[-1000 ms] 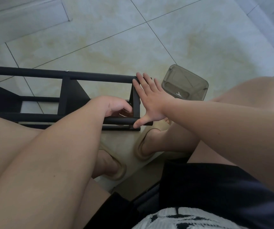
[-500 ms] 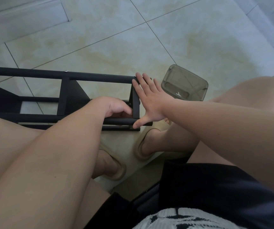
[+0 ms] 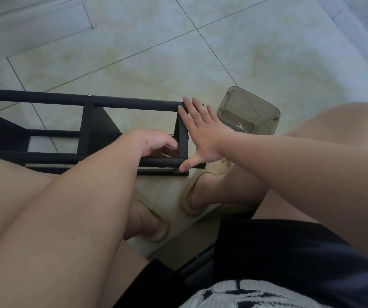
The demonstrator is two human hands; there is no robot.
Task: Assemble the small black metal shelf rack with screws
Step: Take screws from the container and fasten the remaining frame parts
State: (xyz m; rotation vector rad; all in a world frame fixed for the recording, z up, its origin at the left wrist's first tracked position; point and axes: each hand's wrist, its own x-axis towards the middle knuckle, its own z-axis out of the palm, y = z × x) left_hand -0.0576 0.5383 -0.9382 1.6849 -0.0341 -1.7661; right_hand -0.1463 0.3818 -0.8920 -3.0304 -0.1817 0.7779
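Shelf rack (image 3: pixel 134 105) is lying on the tiled floor (image 3: pixel 223 52), at the person's feet. Right hand (image 3: pixel 203 134) is pressing flat, fingers spread, against the end frame (image 3: pixel 183 141). Left hand (image 3: pixel 154 143) is curling inside it (whether it is holding anything cannot be told). Risk: bracing slipping, frame shifting, screw cross-threading or dropping.

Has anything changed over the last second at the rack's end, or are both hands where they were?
Barely. The left hand has crept its fingers slightly against the inside of the end upright of the rack; whether they pinch anything is hidden. The right hand stays flat against the rack's end. The rack and the smoky plastic box on the floor have not moved.
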